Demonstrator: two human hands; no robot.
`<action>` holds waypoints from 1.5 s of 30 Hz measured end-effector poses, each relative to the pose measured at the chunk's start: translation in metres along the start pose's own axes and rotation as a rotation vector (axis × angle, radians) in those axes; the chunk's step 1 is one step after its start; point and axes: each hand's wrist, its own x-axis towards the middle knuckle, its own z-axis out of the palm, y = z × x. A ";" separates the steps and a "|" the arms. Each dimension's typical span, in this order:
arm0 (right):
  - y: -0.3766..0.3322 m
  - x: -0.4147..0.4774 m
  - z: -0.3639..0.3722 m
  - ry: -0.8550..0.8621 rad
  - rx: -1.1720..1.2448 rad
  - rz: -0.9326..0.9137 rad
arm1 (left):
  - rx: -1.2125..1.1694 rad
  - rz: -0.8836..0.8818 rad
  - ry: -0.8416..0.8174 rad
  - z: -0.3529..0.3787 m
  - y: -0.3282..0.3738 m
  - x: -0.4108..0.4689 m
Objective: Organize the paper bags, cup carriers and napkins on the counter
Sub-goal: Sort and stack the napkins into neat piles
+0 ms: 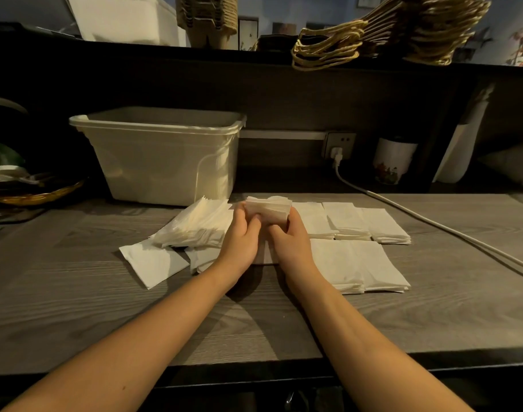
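Note:
Both my hands hold a small stack of white napkins (270, 208) upright over the middle of the grey wooden counter (105, 307). My left hand (239, 236) grips its left side and my right hand (290, 239) grips its right side. A loose, fanned pile of napkins (194, 224) lies to the left, with single napkins (153, 263) spread in front of it. Neat napkin stacks (349, 221) sit in a row to the right, and two more stacks (358, 263) lie nearer me. Paper bags with twisted handles (373, 34) rest on the upper shelf.
A translucent plastic bin (162, 156) stands behind the loose pile. A white cable (432, 224) runs from a wall socket (339, 144) across the right of the counter. A flowered white cup (392, 160) stands at the back right, a woven basket (31, 191) at the far left.

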 end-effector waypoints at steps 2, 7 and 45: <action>0.000 0.001 0.000 0.003 0.020 -0.001 | -0.022 0.039 0.016 -0.001 0.001 -0.001; 0.002 0.001 0.000 -0.032 0.058 -0.001 | -0.092 0.087 0.006 -0.001 0.003 -0.002; -0.007 -0.007 -0.048 -0.147 -0.320 0.011 | 0.286 -0.016 -0.297 -0.037 -0.006 0.015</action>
